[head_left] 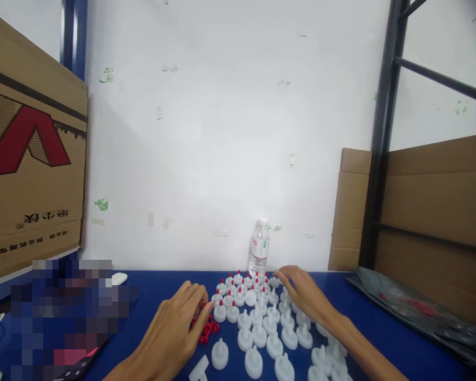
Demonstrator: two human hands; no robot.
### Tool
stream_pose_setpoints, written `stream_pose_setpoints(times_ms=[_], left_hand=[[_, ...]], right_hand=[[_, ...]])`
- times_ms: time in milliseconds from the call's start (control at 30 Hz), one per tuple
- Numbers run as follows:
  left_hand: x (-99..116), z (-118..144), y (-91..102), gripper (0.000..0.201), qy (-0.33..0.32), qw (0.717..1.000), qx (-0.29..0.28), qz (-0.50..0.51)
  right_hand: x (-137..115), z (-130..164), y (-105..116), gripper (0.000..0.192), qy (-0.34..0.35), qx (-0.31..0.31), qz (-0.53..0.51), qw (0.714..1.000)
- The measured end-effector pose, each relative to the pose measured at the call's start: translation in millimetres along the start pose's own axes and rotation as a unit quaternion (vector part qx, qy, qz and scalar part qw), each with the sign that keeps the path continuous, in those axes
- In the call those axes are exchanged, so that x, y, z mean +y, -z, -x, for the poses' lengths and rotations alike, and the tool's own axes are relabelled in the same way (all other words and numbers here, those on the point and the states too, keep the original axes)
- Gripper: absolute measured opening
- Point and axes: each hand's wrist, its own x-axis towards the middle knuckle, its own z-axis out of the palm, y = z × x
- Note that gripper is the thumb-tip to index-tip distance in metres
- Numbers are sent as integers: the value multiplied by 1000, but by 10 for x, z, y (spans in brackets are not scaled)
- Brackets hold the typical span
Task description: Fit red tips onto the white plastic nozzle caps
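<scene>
Left hand: left hand (pixel 174 330) lay palm down on the blue worktop (pixel 162 296), fingers curled, tips at the heap of small red caps (pixel 207 330). Grip looked pinched around a cap or two, but what sat between the fingertips was hidden, so I couldn't tell if it held anything.
Right hand: right hand (pixel 303 296) reached over the white pieces toward the far edge of the worktop, fingers spread and bent, tips touching the back rows. Grip looked released; I couldn't tell if a piece was under the palm.
White nozzle caps: white nozzle caps (pixel 257 333) stood in rough rows mid-worktop, between the two hands, running to the near edge. Back rows carried red tips; near rows were bare white.
Loose red caps: just left of the rows, touching the left fingertips.
Single white cap: lone white cap (pixel 219 354) stood apart near the near edge, just below the red heap.
Water bottle: water bottle (pixel 258 248) stood upright at the far edge against the wall, just behind the rows.
Left side: cardboard box (pixel 31 159) with a red mark, tilted, beyond the left edge.
Right side: dark plastic bag (pixel 416 309) lay on the right edge; flat cardboard (pixel 440 201) leaned behind a black rack post (pixel 381 137).
</scene>
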Motion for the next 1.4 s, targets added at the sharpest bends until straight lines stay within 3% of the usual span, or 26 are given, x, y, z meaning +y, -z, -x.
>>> stream_pose_setpoints(times_ms=[133, 400, 633, 767, 900, 1000, 1133, 1233, 1400], left_hand=[[-69, -12, -70, 23, -2, 1000, -19, 11], [-159, 23, -175, 27, 10, 999, -35, -2], [-148, -13, -181, 19, 20, 997, -73, -1], [-190, -26, -229, 21, 13, 996, -83, 7], [-231, -15, -266, 25, 12, 995, -99, 9], [-228, -15, -250, 23, 17, 995, -101, 8], [-156, -30, -171, 24, 24, 998, -65, 7], [-45, -22, -105, 26, 7, 999, -28, 17], [126, 74, -111, 17, -46, 999, -12, 19]], right_hand=[[66, 27, -68, 50, -7, -32, 8, 999], [48, 40, -57, 58, 0, -94, -8, 996], [110, -35, -99, 58, -51, -58, -1, 997], [177, -59, -214, 60, -75, -82, 9, 994], [187, -37, -260, 63, -70, -107, -2, 992], [144, -63, -171, 59, -51, -76, -11, 996], [-1, -100, 17, 39, -35, 13, -21, 999], [-263, -39, 88, 27, -2, 58, -41, 997], [-955, 192, 36, 14, 212, 27, -85, 973]])
